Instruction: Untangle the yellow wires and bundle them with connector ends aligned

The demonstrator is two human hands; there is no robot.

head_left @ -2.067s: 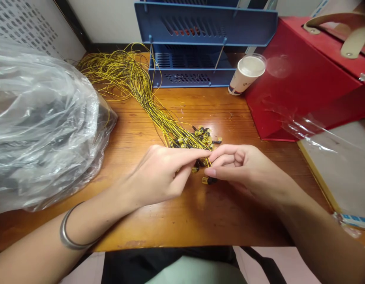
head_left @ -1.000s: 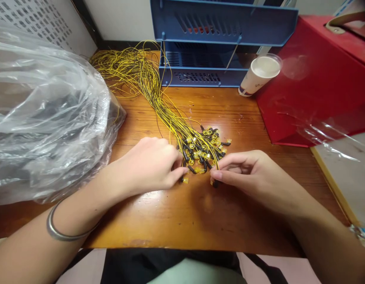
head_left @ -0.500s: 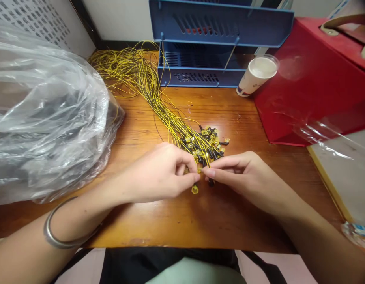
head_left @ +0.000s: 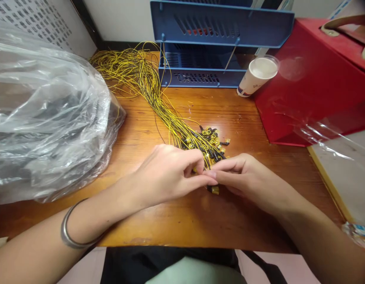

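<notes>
A long bundle of yellow and black wires point(head_left: 167, 114) runs from the back left to a pile of black connectors with clear yellow caps point(head_left: 213, 138). My left hand point(head_left: 173, 171) is pinched at the near end of the pile, its thumb and forefinger tips meeting those of my right hand point(head_left: 244, 175). Both hands are closed around wire ends, mostly hidden by the fingers. Just below the fingertips, a black connector with a yellow cap point(head_left: 214, 190) sticks out.
A clear plastic bag point(head_left: 52, 118) bulges over the left of the wooden table point(head_left: 158, 225). Behind are blue slotted trays point(head_left: 200, 77) and a paper cup point(head_left: 257, 77). A red box point(head_left: 312, 86) and a pale board point(head_left: 345, 169) lie to the right.
My left hand has moved right until its fingertips meet my right hand's. The capped connector that hung below my left fingers now shows farther right, below both hands.
</notes>
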